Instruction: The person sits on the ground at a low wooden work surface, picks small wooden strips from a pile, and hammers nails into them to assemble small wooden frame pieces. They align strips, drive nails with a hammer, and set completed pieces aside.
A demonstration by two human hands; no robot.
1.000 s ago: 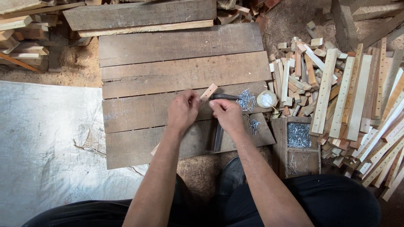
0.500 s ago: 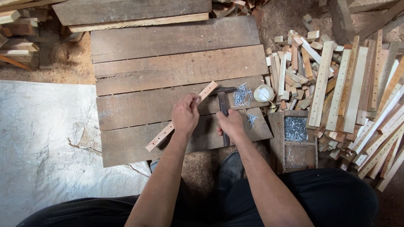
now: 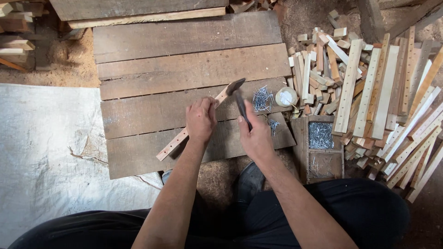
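Gripping a pale drilled wooden strip [image 3: 184,136] (left hand [image 3: 200,120]), right hand [image 3: 254,136] clutches a hammer [image 3: 239,94].

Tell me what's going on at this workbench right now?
A seated person works over dark wooden planks. The left hand presses down a thin wooden strip with holes. The right hand grips a hammer, its head at the strip's far end. Loose nails, a small white container and a pile of similar strips lie to the right.
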